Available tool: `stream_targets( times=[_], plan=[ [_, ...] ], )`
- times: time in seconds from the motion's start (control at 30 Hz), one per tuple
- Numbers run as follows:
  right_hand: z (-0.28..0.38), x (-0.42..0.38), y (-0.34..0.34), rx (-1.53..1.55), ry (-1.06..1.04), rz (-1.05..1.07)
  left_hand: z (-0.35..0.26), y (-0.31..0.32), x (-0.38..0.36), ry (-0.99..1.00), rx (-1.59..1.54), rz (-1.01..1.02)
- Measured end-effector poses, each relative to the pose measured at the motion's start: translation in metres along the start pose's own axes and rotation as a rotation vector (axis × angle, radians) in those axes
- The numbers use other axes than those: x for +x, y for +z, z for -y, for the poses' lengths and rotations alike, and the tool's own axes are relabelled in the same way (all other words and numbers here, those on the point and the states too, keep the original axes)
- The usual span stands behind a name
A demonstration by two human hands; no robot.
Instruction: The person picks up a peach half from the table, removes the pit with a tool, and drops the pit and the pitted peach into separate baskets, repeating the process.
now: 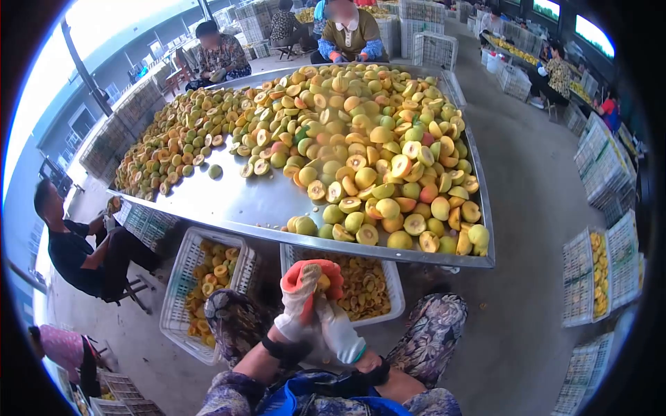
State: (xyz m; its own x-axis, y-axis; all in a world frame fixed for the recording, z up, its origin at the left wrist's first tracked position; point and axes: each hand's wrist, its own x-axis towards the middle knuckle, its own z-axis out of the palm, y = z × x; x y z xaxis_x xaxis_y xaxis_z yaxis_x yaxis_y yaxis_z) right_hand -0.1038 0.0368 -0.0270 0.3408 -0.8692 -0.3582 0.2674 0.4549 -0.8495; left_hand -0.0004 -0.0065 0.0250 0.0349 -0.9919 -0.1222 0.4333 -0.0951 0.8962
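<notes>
Both my hands are gloved in white with orange-red palms and meet close together above a white basket point(397, 291) at the front of the table. My left hand point(297, 297) is closed around a small yellow peach piece point(323, 282). My right hand point(337, 320) is closed and pressed against it from the other side; whatever its fingers hold is hidden. Below them the basket contains brownish-yellow fruit scraps point(364, 284). On the metal table point(229, 201) lies a large heap of yellow-green peaches point(361, 152), many cut in half with stones showing.
Left of my knees stands another white basket point(182, 277) of peach halves. A person in dark clothes point(83, 249) sits at the left, and others point(354, 35) work across the table. Stacked crates point(603, 163) line the right side, one holding yellow fruit point(599, 274).
</notes>
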Motion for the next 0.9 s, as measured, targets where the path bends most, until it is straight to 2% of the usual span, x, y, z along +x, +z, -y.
stream_targets(
  times=[0.03,0.13,0.2,0.23,0.33,0.47,0.5,0.6,0.63,0.73,0.77,0.87,0.9],
  plan=[
    [-0.002,0.000,-0.001,-0.048,0.003,0.001,-0.003,0.000,-0.001,-0.025,0.011,0.001],
    [-0.002,0.000,0.007,-0.056,-0.167,-0.021,-0.012,0.004,-0.001,-0.036,0.070,0.048],
    [-0.004,0.003,0.010,0.039,-0.314,-0.048,-0.014,0.005,0.000,-0.021,0.081,0.090],
    [-0.003,0.002,0.002,-0.054,-0.279,-0.023,-0.016,0.006,0.002,-0.022,0.095,0.101],
    [-0.001,0.006,0.001,-0.064,-0.288,-0.034,-0.022,0.008,0.004,-0.016,0.115,0.138],
    [0.007,0.005,0.001,-0.043,-0.377,-0.045,-0.018,0.010,0.006,-0.008,0.091,0.121],
    [0.020,0.001,0.002,0.049,-0.334,0.009,-0.019,0.014,0.007,0.006,0.097,0.089],
    [0.016,0.008,-0.012,-0.171,-0.206,0.079,-0.021,0.012,0.009,0.021,0.133,0.131],
    [0.016,0.007,-0.010,-0.191,-0.327,0.034,-0.022,0.012,0.010,0.014,0.122,0.148],
    [0.041,-0.003,-0.028,0.079,0.085,0.305,-0.025,0.017,0.012,0.049,0.161,0.149],
    [0.032,0.001,-0.023,0.131,0.026,0.257,-0.030,0.021,0.013,0.070,0.181,0.171],
    [0.059,-0.009,-0.021,0.007,-0.077,0.202,-0.031,0.031,0.023,0.034,0.183,0.207],
    [0.052,-0.005,-0.018,0.007,-0.172,0.122,-0.030,0.037,0.023,0.028,0.121,0.205]
  ],
)
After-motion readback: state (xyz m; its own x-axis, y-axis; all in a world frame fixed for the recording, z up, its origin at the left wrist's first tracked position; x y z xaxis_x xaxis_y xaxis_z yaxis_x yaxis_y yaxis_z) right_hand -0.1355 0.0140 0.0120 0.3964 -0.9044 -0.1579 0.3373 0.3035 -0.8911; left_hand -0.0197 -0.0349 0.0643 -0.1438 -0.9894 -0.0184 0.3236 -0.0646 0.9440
